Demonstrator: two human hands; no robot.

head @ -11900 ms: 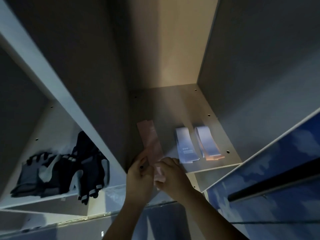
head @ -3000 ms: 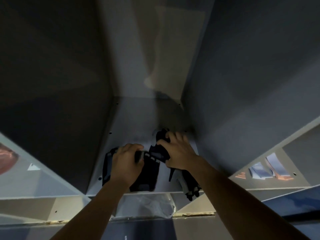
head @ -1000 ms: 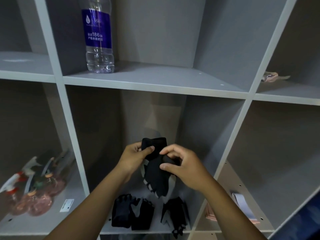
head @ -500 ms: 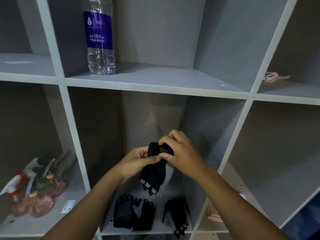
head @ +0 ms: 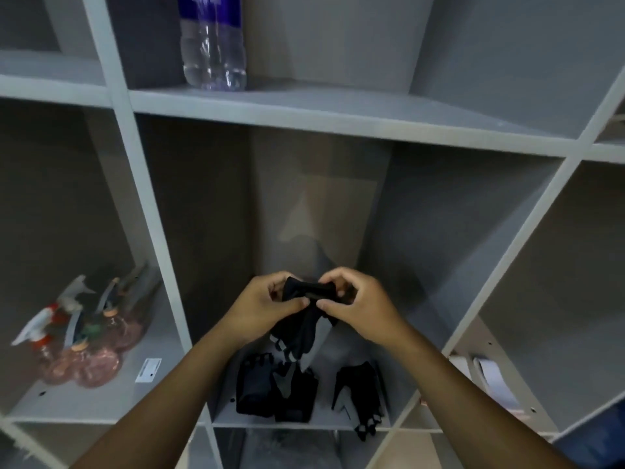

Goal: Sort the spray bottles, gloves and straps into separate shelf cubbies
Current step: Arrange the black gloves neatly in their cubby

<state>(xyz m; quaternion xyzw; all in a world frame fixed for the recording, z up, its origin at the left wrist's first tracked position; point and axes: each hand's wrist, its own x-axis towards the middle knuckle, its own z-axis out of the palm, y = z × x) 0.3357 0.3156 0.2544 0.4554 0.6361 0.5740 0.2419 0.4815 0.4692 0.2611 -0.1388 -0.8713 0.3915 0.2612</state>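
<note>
Before the middle cubby, left hand [head: 262, 308] and right hand [head: 360, 304] pinch a black glove [head: 304, 319], held above the gloves on the floor [head: 275, 389]; cubby walls close either side, straps [head: 492, 377] half cut off right.

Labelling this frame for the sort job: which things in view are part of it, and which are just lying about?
Job:
- black glove, held by left hand and right hand
- gloves on the middle cubby floor
- spray bottles, left cubby
- straps, right cubby

Lying about:
- water bottle, upper shelf
- white label beside the spray bottles
</note>
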